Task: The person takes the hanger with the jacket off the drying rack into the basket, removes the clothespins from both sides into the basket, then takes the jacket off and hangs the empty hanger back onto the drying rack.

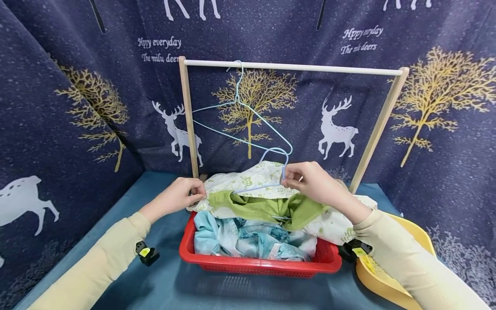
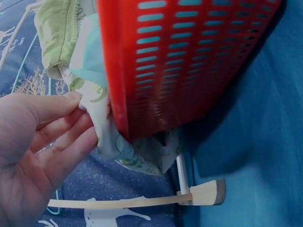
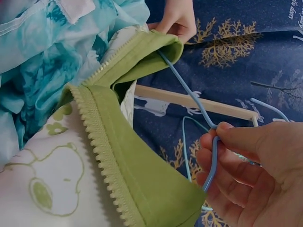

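Note:
A white jacket point(image 1: 267, 172) with green print, a green collar point(image 1: 267, 208) and a zip lies across the back of a red basket point(image 1: 255, 263). My left hand point(image 1: 183, 194) pinches the jacket's white cloth at its left side; the left wrist view shows thumb and forefinger on the fabric point(image 2: 92, 101). With thumb and fingers, my right hand point(image 1: 311, 181) holds a blue hanger point(image 3: 187, 90) at the neck below its hook. One arm of that hanger runs inside the green collar. Its far end is hidden by the cloth.
Light-blue clothing point(image 1: 252, 239) fills the basket's front. Behind stands a wooden rack with a white rail point(image 1: 310, 67), where an unloaded light-blue hanger point(image 1: 237, 101) hangs at the left. A yellow container point(image 1: 381, 284) is at the right, partly behind my right forearm.

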`<action>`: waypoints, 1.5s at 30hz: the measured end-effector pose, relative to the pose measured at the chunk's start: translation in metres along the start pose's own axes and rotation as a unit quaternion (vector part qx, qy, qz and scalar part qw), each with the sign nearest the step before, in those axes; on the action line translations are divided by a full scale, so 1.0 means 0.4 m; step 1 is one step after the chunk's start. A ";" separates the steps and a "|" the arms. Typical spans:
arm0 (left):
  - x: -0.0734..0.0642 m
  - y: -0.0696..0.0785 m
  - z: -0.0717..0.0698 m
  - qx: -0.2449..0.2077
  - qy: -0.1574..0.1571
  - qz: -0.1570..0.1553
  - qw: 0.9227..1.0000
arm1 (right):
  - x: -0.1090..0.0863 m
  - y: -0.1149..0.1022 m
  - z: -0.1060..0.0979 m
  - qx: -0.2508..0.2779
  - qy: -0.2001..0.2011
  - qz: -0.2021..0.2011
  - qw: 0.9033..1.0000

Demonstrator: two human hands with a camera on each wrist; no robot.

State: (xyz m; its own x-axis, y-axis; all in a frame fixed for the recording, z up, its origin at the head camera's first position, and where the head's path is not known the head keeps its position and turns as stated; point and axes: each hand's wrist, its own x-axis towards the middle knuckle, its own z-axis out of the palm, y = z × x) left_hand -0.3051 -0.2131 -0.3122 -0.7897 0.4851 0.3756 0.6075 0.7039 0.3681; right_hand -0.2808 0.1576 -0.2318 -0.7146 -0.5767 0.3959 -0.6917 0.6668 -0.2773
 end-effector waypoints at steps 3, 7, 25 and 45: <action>-0.005 -0.008 0.003 -0.004 -0.013 -0.001 1.000 | -0.006 0.005 -0.004 0.001 0.000 0.010 1.000; -0.007 -0.014 0.005 0.003 -0.017 0.002 1.000 | -0.015 0.011 -0.014 0.001 0.007 0.016 1.000; -0.006 -0.018 0.017 0.002 -0.066 -0.009 0.998 | -0.060 0.049 -0.043 -0.005 0.035 0.016 0.999; -0.010 -0.024 0.023 0.009 -0.055 -0.017 0.998 | -0.125 0.083 -0.080 0.001 0.084 0.038 0.996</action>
State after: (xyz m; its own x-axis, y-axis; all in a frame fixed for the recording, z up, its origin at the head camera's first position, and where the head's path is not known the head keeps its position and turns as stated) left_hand -0.3086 -0.2170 -0.3252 -0.8155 0.5139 0.2661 0.5787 0.7304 0.3628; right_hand -0.2645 0.2236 -0.2328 -0.7370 -0.4381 0.5147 -0.6374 0.7038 -0.3136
